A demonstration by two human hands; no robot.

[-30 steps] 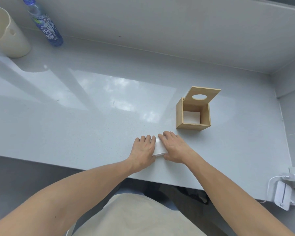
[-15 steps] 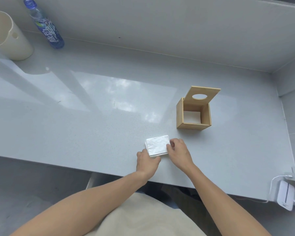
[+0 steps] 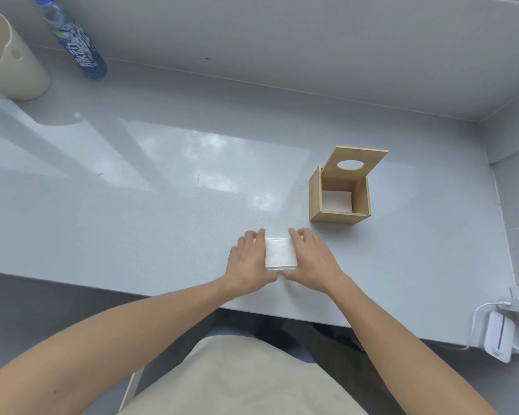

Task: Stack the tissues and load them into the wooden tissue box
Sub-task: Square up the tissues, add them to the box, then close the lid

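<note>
While both hands flank it near the counter's (image 3: pixel 132 205) front edge, the tissue stack (image 3: pixel 279 253) lies flat between them. Left hand (image 3: pixel 247 260) and right hand (image 3: pixel 310 259) press its sides with nearly straight fingers. Just beyond the right hand stands the wooden tissue box (image 3: pixel 339 194), lid (image 3: pixel 357 163) raised, something white inside.

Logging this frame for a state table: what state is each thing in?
Square wooden tissue box: upright, lid open, something white at its bottom.
White tissue stack: on the grey counter, outside the box.
Left hand: against the stack's left side.
Right hand: against its right side.
Blue-labelled plastic bottle: capped.
</note>
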